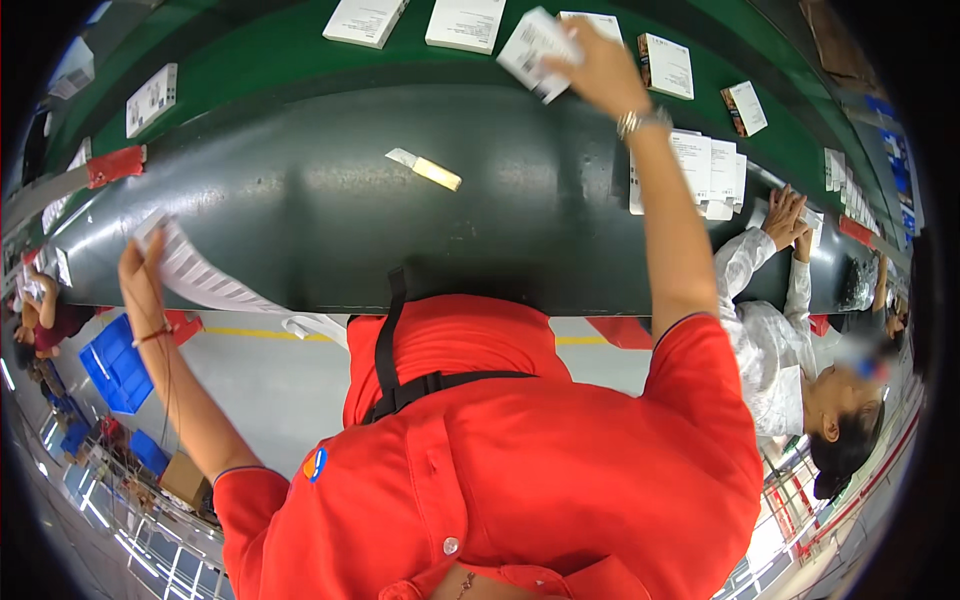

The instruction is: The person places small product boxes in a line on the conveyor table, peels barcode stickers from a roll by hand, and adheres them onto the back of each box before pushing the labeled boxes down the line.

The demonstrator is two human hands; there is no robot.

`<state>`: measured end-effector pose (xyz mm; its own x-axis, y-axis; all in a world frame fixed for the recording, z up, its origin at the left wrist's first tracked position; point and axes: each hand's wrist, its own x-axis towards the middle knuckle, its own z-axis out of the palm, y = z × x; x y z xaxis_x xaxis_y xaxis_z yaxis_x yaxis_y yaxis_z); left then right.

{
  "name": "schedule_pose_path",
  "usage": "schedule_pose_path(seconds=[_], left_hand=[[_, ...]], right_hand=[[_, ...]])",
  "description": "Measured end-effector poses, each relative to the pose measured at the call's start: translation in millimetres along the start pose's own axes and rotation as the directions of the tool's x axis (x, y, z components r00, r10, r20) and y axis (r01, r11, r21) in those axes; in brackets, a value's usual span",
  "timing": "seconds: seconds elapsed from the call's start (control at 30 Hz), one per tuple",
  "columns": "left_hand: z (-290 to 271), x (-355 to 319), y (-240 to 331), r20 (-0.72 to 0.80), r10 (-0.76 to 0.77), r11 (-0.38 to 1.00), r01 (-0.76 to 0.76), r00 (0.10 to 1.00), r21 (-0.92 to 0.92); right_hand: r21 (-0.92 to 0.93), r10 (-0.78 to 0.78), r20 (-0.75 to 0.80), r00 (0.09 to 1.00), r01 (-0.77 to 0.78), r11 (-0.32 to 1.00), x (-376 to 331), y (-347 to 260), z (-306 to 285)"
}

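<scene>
My right hand [603, 72] reaches far over the green belt, its fingers closed on a small white box [532, 52] that is tilted and slightly blurred. Out at the left, my left hand [143, 275] pinches the upper end of a white strip of labels [208, 272]. The strip shows a row of grey printed bars and trails over the table's near edge toward my lap. Between the two hands lies a knife [432, 172] with a pale yellow handle and a short blade.
More white boxes [465, 22] sit along the green belt [290, 55]. Several boxes [690, 165] are stacked on the dark table [330, 190], by my right forearm. A co-worker in white [770, 320] handles a box at the right. Blue crates [118, 365] stand at the lower left.
</scene>
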<state>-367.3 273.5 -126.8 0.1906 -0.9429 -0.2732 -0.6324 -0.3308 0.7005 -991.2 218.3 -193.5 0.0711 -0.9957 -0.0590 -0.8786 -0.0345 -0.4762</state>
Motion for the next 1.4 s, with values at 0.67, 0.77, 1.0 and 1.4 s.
schedule_pose_path(seconds=[0.67,0.77,1.0,1.4], left_hand=[[239,185,112,0.581,0.347,0.937,-0.253,0.736,-0.24],[243,170,126,0.639,0.317,0.948,-0.261,0.701,-0.184],[214,173,137,0.658,0.283,0.951,-0.115,0.697,-0.288],[195,170,127,0.568,0.366,0.928,-0.335,0.738,-0.163]], right_hand=[[-0.22,-0.281,-0.197,0.939,0.237,0.946,83,-51,126],[-0.06,-0.227,-0.208,0.952,0.219,0.974,83,-73,118],[0.934,0.241,-0.039,0.97,-0.05,0.353,93,-181,164],[0.688,0.268,-0.355,0.896,0.056,0.723,114,-184,166]])
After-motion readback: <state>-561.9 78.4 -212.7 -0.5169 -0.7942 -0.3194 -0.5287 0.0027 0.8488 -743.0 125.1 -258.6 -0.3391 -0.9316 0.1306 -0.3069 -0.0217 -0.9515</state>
